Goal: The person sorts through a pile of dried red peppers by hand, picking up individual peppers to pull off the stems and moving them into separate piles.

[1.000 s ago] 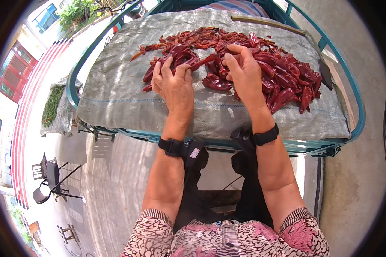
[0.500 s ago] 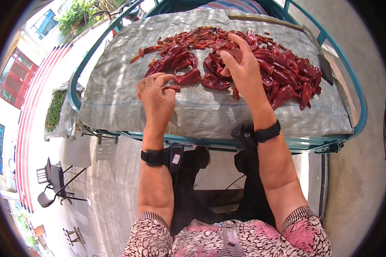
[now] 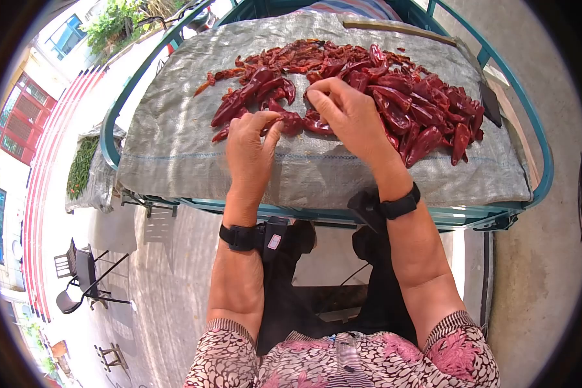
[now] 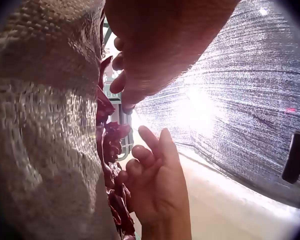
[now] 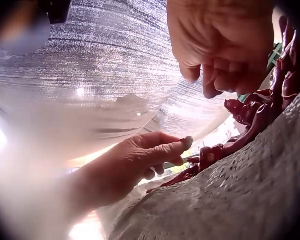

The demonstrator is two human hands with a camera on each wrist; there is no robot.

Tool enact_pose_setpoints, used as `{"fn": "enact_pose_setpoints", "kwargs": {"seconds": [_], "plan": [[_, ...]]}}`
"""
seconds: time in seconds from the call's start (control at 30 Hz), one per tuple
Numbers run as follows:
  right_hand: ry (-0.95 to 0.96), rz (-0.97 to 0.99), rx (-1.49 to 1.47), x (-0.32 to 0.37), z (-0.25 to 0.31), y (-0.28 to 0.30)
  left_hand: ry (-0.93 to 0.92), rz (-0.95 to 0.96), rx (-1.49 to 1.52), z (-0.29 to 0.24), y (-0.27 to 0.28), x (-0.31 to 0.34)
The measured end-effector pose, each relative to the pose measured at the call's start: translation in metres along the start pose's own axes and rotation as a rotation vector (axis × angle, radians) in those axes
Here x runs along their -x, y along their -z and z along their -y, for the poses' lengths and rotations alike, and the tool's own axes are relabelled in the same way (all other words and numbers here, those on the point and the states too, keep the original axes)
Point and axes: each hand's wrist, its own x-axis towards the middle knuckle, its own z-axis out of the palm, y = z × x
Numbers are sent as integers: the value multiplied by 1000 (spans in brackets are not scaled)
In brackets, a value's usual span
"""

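Dark red dried chili peppers (image 3: 420, 107) lie heaped on a grey woven sheet (image 3: 194, 174). My left hand (image 3: 251, 152) reaches in at the near left of the heap, palm down. Its thumb and index fingertips come close together right beside a glossy pepper (image 3: 292, 123), with nothing visible between them in the right wrist view. My right hand (image 3: 352, 119) hovers over the middle of the heap, thumb and index apart and the other fingers loosely bent. Seen from the left wrist, the right hand (image 4: 157, 185) holds nothing; peppers (image 4: 112, 140) stand close behind its fingertips.
A teal metal rail (image 3: 530, 136) borders the sheet, which covers a cart bed. A wooden strip (image 3: 401, 31) lies at the back, and a flat dark object (image 3: 490, 105) at the right. Folding chairs (image 3: 87, 271) stand on the ground to the left.
My left hand first drew away toward the near left from the right hand, then came slightly back right. My right hand has shifted left and lower over the heap.
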Motion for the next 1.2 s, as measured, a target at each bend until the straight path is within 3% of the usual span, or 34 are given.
{"fn": "enact_pose_setpoints", "kwargs": {"seconds": [0.17,0.37,0.43,0.5,0.63,0.73,0.8,0.87,0.93,1.07,1.2], "plan": [[4,103,-3,5,2,-14,-120,-92,102,-7,-26,-1],[-44,-93,-100,0,-5,-10,66,-128,258,-16,-33,1],[-128,35,-1,1,6,-2,69,-131,290,-15,-33,-2],[-67,104,-58,3,3,-9,46,-122,273,-16,-32,-1],[-84,94,-150,3,4,-13,94,-86,322,-21,-30,0],[-131,40,-135,-2,2,-11,-31,-118,331,-33,-20,-1],[-149,15,-54,-6,2,-5,7,-112,264,-17,-23,0],[-221,-71,-309,-11,0,-7,65,-63,152,4,-26,3],[-225,-182,-522,-14,1,-9,-7,-6,-36,5,-24,4],[-167,-268,-415,-16,3,-17,-40,42,-207,-3,-27,4],[-187,1,-161,-6,-1,-16,-32,-4,-141,0,-26,4]]}}
